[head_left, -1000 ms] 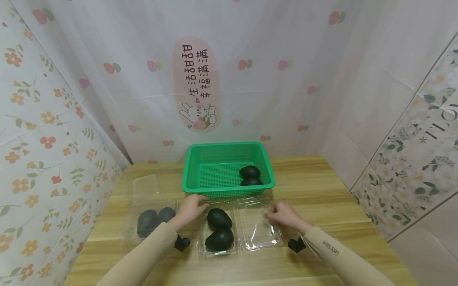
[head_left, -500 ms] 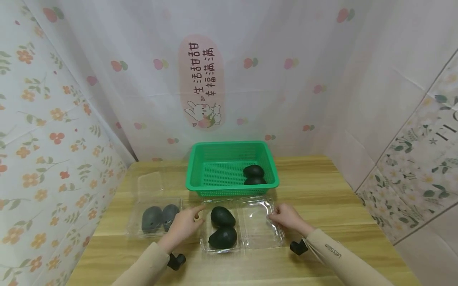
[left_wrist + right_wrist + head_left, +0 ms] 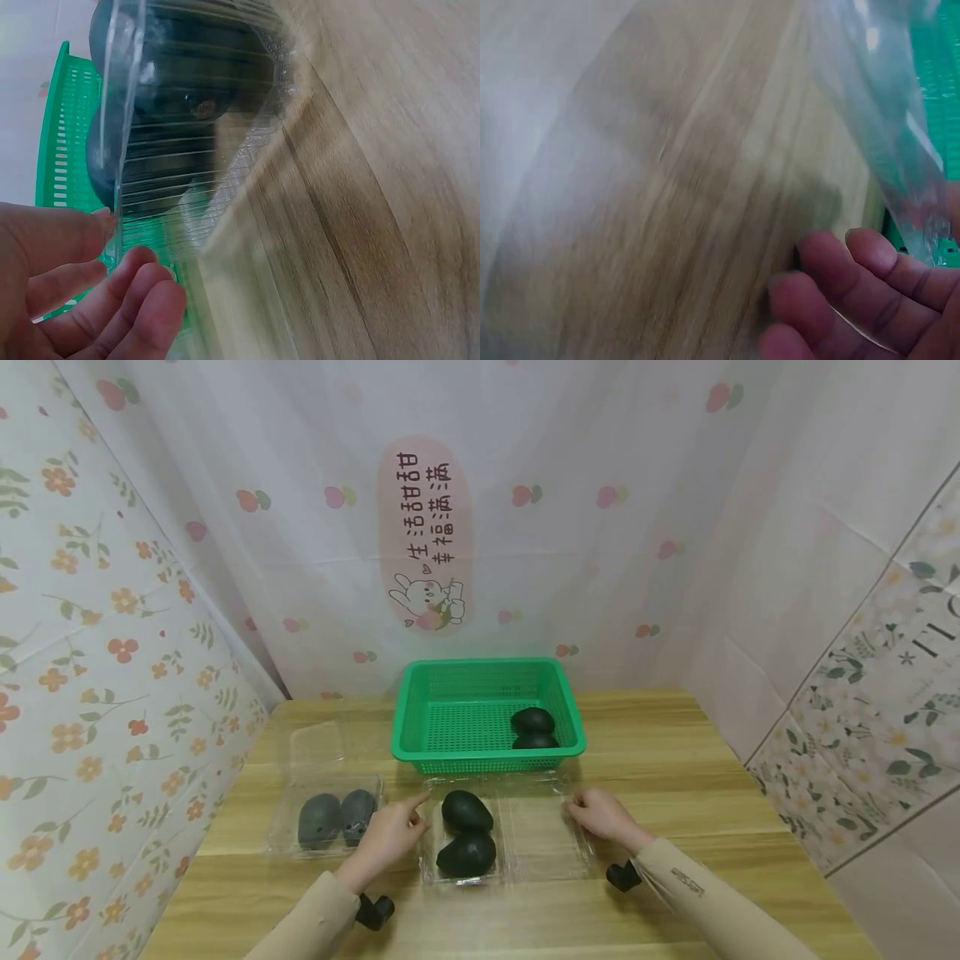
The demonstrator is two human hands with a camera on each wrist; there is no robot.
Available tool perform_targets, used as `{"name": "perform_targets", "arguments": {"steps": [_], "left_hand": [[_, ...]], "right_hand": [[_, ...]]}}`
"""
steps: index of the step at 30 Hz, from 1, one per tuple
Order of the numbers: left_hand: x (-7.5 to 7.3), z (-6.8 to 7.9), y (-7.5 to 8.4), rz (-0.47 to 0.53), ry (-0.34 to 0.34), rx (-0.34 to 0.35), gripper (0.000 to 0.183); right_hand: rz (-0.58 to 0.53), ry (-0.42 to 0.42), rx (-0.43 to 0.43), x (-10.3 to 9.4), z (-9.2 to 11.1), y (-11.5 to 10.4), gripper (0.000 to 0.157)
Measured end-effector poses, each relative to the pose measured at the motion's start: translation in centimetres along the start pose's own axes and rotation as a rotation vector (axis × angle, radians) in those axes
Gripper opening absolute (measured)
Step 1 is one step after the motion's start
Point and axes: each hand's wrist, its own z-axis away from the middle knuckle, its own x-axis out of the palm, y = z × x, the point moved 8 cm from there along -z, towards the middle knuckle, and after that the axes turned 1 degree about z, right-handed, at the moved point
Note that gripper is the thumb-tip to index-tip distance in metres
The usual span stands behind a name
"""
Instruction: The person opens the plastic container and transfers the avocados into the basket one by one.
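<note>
Two dark green avocados (image 3: 467,833) lie in the base of a clear plastic clamshell box (image 3: 465,882) on the table. Its lid (image 3: 543,847) is folded open to the right. My left hand (image 3: 386,837) is at the base's left side; in the left wrist view its thumb and curled fingers take the rim between them. With bent fingers, my right hand (image 3: 603,816) pinches the lid's right edge. In the right wrist view the clear plastic lid (image 3: 877,112) passes toward the thumb, which is mostly cut off by the frame.
Behind the box stands a green basket (image 3: 401,718) with two avocados (image 3: 533,722) at its right end. A second clear plastic box (image 3: 277,839) at left holds two greyish-looking avocados (image 3: 318,821). Its clear lid (image 3: 317,745) lies behind it. The wooden table (image 3: 660,752) meets curtains at the back.
My left hand has drawn back from the box's far left corner to its left side. The right hand stays at the lid's right edge. The head view has shifted slightly.
</note>
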Motion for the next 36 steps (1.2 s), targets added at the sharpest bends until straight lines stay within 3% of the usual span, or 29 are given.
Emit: {"name": "perform_targets", "arguments": {"steps": [6, 17, 23, 29, 36], "left_hand": [[-0.2, -0.3, -0.3, -0.003, 0.024, -0.008, 0.045], [-0.2, -0.3, -0.5, 0.000, 0.041, -0.038, 0.046], [0.3, -0.3, -1.0, 0.074, 0.046, -0.072, 0.045], [0.8, 0.0, -1.7, 0.263, 0.020, -0.159, 0.048], [1.0, -0.1, -1.8, 0.320, 0.031, -0.163, 0.048]], "right_hand": [[0.182, 0.013, -0.020, 0.1, -0.4, -0.4, 0.042], [0.432, 0.008, -0.141, 0.9, -1.0, -1.4, 0.045], [0.529, 0.009, -0.181, 1.3, -1.2, -1.4, 0.045], [0.569, 0.010, -0.190, 1.6, -1.2, -1.6, 0.047], [0.540, 0.028, -0.184, 1.6, -1.1, -1.5, 0.047]]}}
